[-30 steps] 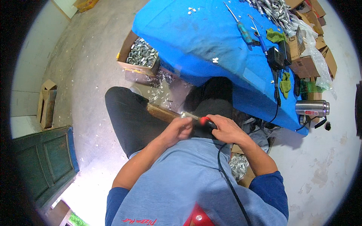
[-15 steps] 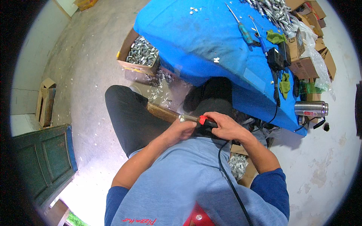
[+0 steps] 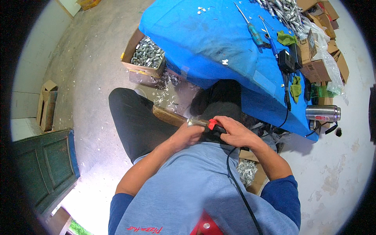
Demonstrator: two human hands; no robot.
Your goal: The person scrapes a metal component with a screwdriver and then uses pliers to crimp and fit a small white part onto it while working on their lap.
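Over my lap, my right hand (image 3: 236, 132) is wrapped round a corded hand tool (image 3: 212, 124) with a black body and a red collar. Its black cord (image 3: 232, 174) runs down over my shirt. My left hand (image 3: 187, 136) is closed on a small silvery metal part (image 3: 191, 122), facing the front of the tool. The contact between the part and the tool's tip is too small to make out. A worn wooden board (image 3: 168, 116) lies across my thigh, its near end by my left fingers.
A blue-covered table (image 3: 196, 43) stands ahead, bearing a green-handled screwdriver (image 3: 254, 34), a black power adapter (image 3: 286, 62), green cloths (image 3: 295, 89) and heaped metal parts (image 3: 280, 11). A steel flask (image 3: 323, 112) is at right. A carton (image 3: 144, 70) of metal pieces sits left; white scraps litter the floor.
The tool's red collar and my right hand have shifted very slightly to the right, away from my left hand. The grip of both hands looks the same.
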